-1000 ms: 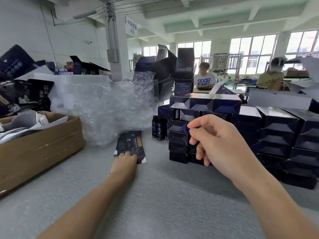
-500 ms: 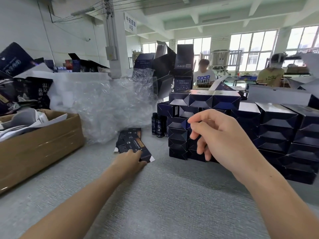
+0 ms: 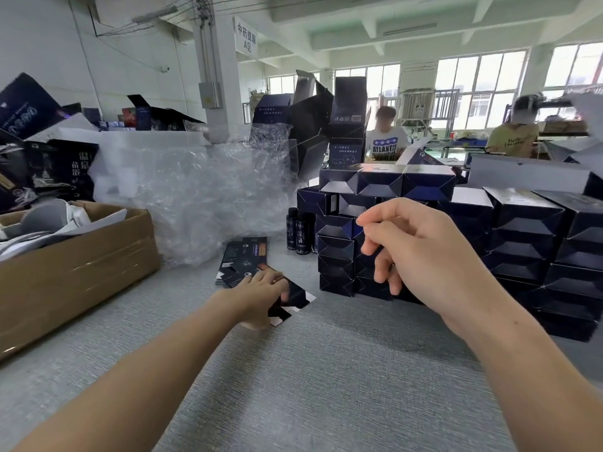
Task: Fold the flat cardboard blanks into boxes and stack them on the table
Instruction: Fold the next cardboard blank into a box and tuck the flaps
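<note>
A brown open cardboard carton (image 3: pixel 75 265) of white scraps sits far left of the left hand. Crumpled clear plastic wrap (image 3: pixel 202 197) lies beyond it. Small dark glass bottles (image 3: pixel 298 231) stand between the hands.

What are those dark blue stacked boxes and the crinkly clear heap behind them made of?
The dark blue stacked boxes look like thin glossy printed cardboard: sharp creases and window glare on their faces. The crinkly clear heap seems to be thin plastic film: see-through, wrinkled, with shiny highlights.
</note>
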